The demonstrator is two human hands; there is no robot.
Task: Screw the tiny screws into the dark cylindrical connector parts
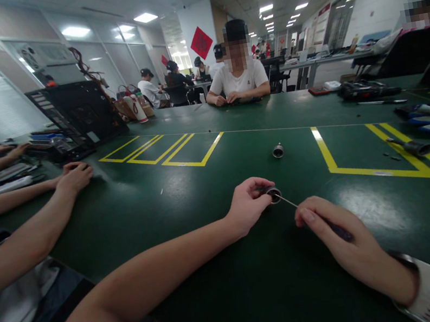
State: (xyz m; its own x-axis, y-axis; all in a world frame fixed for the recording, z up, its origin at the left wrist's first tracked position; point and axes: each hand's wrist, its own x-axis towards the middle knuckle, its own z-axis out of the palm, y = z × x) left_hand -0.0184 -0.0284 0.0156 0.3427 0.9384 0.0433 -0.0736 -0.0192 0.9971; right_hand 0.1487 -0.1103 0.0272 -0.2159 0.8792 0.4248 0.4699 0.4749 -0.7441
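Note:
Between the thumb and fingers of my left hand [249, 204] is a small cup-shaped metal part [274, 195], its round opening turned towards me. My right hand [333, 226] is closed around a screwdriver [288, 202], whose dark handle shows below the palm. The thin shaft runs to the opening of the metal part; its tip is too small to make out. A similar cup-shaped metal part [278, 151] sits on the green table [204, 195], just beyond my hands.
At the right lie a metal part with a stem [417, 147] and small dark pieces [395, 158]. Yellow tape [377, 173] marks the tabletop. A co-worker's hands [73, 176] rest at the left, near a black rack [82, 109]. Another person [240, 77] sits opposite.

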